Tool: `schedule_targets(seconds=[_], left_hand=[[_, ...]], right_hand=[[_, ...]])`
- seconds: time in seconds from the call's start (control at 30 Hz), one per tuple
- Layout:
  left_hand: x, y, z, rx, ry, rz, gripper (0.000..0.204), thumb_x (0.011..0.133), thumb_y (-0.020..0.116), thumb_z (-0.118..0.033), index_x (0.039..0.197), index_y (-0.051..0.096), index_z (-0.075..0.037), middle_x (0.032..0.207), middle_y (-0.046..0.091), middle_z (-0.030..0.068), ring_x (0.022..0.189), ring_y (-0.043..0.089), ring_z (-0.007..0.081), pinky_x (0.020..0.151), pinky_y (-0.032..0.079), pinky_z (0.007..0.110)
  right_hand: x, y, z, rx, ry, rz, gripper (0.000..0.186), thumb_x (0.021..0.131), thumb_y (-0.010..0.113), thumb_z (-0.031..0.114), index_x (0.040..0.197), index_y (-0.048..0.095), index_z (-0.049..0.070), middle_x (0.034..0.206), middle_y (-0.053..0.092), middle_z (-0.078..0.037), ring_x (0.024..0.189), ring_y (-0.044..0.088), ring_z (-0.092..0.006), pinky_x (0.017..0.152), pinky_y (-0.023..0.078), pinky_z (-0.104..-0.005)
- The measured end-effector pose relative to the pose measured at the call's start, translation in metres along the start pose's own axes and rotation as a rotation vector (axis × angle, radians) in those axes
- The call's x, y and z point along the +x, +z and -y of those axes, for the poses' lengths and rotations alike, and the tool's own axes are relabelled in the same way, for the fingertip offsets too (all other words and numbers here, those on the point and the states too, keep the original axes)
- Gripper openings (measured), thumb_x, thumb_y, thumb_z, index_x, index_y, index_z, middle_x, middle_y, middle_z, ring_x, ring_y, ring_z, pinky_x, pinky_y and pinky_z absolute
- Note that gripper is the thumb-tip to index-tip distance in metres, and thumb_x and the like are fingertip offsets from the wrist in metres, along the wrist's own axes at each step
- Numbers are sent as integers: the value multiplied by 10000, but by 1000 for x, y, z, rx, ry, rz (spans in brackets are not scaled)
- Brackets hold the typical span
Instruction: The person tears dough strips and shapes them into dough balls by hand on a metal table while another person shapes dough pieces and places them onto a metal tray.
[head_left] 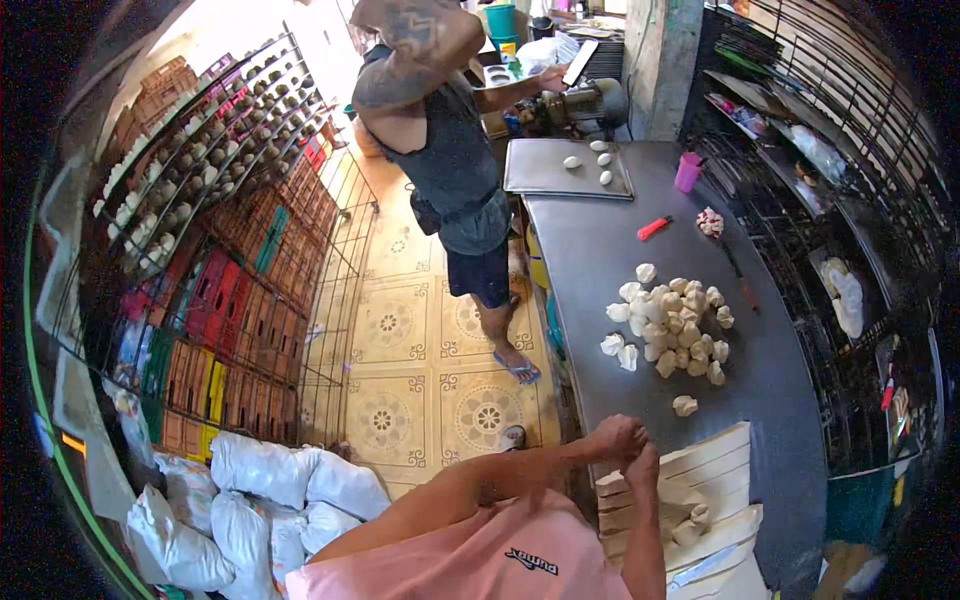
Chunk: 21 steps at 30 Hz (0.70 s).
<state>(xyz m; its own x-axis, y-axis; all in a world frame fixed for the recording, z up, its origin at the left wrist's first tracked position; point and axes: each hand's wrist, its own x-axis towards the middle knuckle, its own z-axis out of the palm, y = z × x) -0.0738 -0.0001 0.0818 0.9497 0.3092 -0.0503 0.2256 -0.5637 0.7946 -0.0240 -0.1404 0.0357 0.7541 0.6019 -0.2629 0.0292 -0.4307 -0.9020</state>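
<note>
My left hand [616,438] and my right hand [643,468] are pressed together, fingers closed, over the near left edge of the metal table [590,300]. Whatever they hold is hidden by the fingers. Just right of them lies a flat sheet of pale dough [725,462], cut into long strips. Small lumps of dough [690,522] rest on that sheet. Farther along stands a heap of twisted dough pieces [680,325], with one single piece [685,405] nearer to me. A flat blade [705,568] lies across the strips at the near end.
On the table's far end are a tray [525,170] with several dough pieces, a pink cup [688,172], a red-handled tool [654,228] and a small red-and-white bundle [710,222]. Another person [440,170] stands at left. Racks [220,150], crates [215,300] and white sacks [262,468] line the left.
</note>
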Motion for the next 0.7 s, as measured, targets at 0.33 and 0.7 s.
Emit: schedule_targets(seconds=[0.33, 0.7], left_hand=[[43, -11, 43, 106, -30, 20, 419, 860, 643, -325, 1114, 563, -1, 1084, 590, 284, 1000, 574, 426, 873, 462, 473], [5, 27, 61, -915, -133, 672, 492, 812, 682, -278, 1222, 570, -29, 1093, 636, 198, 952, 630, 309, 851, 514, 391]], right_hand=[[-37, 1, 106, -553, -485, 73, 107, 823, 596, 140, 844, 552, 44, 758, 606, -224, 744, 599, -434, 647, 473, -492], [-51, -9, 43, -622, -384, -208, 468, 744, 684, 174, 1176, 550, 54, 1043, 590, -221, 976, 556, -448, 830, 452, -516]])
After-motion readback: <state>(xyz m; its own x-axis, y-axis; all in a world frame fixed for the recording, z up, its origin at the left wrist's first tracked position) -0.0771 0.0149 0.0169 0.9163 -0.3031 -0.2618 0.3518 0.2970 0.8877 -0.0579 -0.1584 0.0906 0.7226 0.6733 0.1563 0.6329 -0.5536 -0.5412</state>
